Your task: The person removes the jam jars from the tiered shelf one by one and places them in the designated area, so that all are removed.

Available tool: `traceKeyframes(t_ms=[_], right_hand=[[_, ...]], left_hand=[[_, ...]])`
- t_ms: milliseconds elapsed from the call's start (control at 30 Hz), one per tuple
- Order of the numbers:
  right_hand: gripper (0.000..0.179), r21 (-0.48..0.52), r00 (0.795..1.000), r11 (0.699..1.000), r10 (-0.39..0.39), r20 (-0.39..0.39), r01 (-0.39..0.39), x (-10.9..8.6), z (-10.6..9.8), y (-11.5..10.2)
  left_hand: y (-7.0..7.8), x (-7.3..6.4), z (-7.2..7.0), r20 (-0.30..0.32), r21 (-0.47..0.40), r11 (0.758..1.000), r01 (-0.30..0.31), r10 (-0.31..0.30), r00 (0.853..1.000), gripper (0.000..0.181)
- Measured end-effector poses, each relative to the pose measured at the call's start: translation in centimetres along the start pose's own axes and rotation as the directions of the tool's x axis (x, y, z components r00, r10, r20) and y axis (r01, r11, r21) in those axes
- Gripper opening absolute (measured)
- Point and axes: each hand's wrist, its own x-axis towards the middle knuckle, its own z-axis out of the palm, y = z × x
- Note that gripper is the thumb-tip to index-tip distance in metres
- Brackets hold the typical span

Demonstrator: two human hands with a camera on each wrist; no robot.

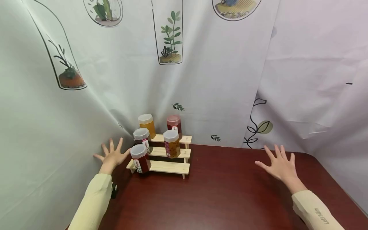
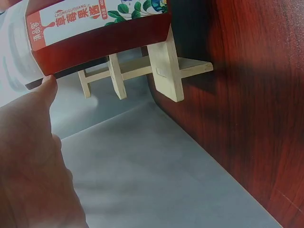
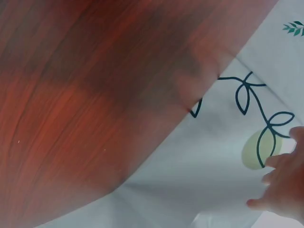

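My left hand (image 1: 112, 156) is held with fingers spread at the left of a three-step wooden rack (image 1: 169, 167). Its thumb points toward a dark red jam jar (image 1: 140, 158) on the lowest step; in the left wrist view the thumb tip overlaps the white lid of this strawberry jam jar (image 2: 95, 45). On the middle step stand a dark jar (image 1: 142, 139) and an amber jar (image 1: 172, 145). A yellow jar (image 1: 147, 125) and a red jar with a pink lid (image 1: 174, 124) are on the top step. Over the table's right side my right hand (image 1: 281, 164) spreads its fingers, holding nothing.
The dark red wooden table (image 1: 218, 191) spreads out in front. White curtains (image 1: 218, 80) printed with plants enclose it at the back and both sides. The rack stands near the back left corner, close to the left curtain.
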Motion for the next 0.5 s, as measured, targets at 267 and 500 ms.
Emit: traceKeyframes(t_ms=[267, 500], right_hand=[[0.086, -0.014, 0.992, 0.999, -0.050, -0.114, 0.049, 0.4, 1.2, -1.9], [0.082, 0.053, 0.989, 0.995, -0.076, -0.123, 0.083, 1.1, 2.4, -4.7]], left_hand=[[-0.8, 0.4, 0.7, -0.033, 0.006, 1.000, -0.029, 0.030, 0.999, 0.089], [-1.4, 0.7, 1.7, -0.083, -0.017, 0.998, -0.063, 0.062, 0.995, 0.094]])
